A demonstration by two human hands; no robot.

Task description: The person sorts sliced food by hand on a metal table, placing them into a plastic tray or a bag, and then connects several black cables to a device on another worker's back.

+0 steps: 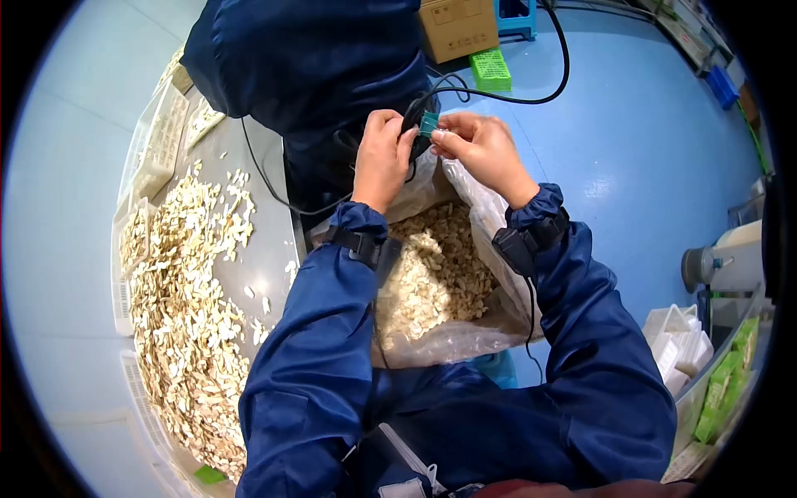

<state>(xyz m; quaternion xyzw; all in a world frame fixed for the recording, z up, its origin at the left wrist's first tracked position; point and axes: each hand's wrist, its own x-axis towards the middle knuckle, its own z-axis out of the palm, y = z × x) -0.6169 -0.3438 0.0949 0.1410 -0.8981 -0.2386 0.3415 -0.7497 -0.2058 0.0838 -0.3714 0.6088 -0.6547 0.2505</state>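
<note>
Both my hands are raised in front of a person in a dark blue coat point(315, 50), above an open, plastic-lined container. My left hand point(382, 162) is closed around a black cable point(413, 116) by that person's coat. In my right hand point(486, 149), thumb and fingers pinch a small teal piece with pale lines point(429, 124), which lies against the cable. Below, pale dried slices point(432, 274) fill the clear plastic liner point(490, 224). Black devices with thin wires are strapped over both my sleeves at the wrists.
On the left, a metal table point(270, 199) carries a big heap of pale slices point(183, 315) beside white plastic baskets point(158, 141). A cardboard box point(458, 29) and a green crate point(491, 69) stand on the blue floor ahead. White containers point(677, 340) sit at the right.
</note>
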